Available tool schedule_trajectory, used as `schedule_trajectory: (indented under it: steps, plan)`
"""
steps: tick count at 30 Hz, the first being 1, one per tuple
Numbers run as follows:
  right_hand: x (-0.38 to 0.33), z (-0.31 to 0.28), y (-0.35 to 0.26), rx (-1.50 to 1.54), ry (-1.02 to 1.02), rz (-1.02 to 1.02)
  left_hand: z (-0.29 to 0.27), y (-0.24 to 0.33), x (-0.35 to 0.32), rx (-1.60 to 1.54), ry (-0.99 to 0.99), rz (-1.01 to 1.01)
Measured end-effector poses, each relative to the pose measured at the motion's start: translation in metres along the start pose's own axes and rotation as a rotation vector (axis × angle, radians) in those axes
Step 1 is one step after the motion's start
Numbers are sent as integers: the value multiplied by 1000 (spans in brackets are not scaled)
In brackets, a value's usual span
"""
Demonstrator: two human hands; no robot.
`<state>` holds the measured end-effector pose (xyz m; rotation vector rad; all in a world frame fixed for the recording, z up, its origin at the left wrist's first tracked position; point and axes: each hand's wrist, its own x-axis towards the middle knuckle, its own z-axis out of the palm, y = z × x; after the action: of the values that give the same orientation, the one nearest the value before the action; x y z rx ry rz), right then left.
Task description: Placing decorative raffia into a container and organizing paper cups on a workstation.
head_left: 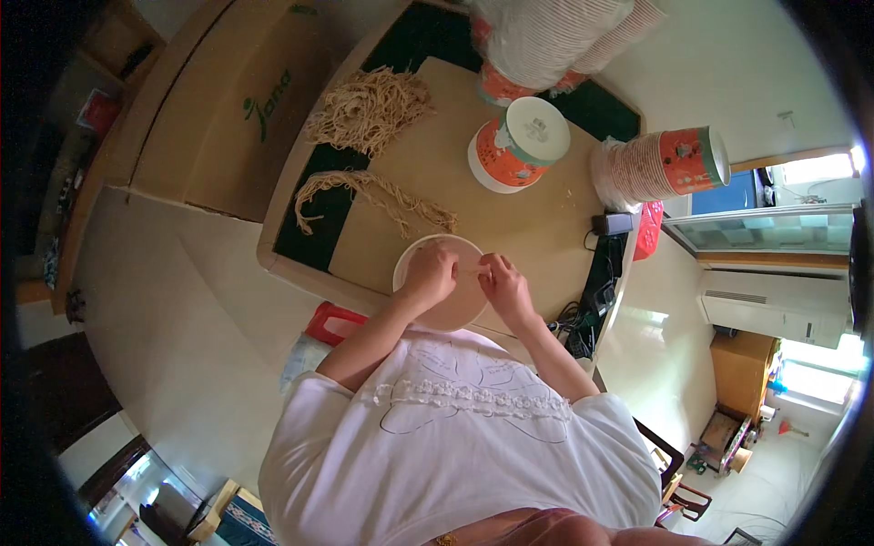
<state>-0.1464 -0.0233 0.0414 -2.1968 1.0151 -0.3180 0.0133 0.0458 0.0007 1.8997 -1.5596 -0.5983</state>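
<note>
My left hand [431,277] and my right hand [506,288] are over the mouth of a round white paper tub [455,314] near the front of the table. Both are closed in a pinch, with a short, thin tan cord [468,271] stretched between them. Where its ends go inside my fingers is hidden. Just beyond the tub lies a loose bundle of tan cords [364,187], and farther back is a larger tangled heap of the same cord [373,109]. An orange-and-white paper tub [510,155] stands upside down to the right of the heap.
Stacks of wrapped paper tubs [555,41] stand at the back, and another stack [660,164] lies on its side at right. A black power adapter [612,224] and cables line the right edge. A large cardboard box [228,118] is at left, beside a red stool [332,321].
</note>
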Motion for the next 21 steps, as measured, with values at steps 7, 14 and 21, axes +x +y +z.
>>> schedule_trajectory:
  steps: [7, 14, 21]
  plan:
    - [-3, -2, 5, 32, 6, 27, 4, -3, 1, -225, -110, -80]
    - [-6, 2, 9, 76, 17, -1, 22, 10, 12, -391, -79, -92]
    - [-7, 4, 5, 77, -7, 24, 26, 9, 13, -116, -35, -15]
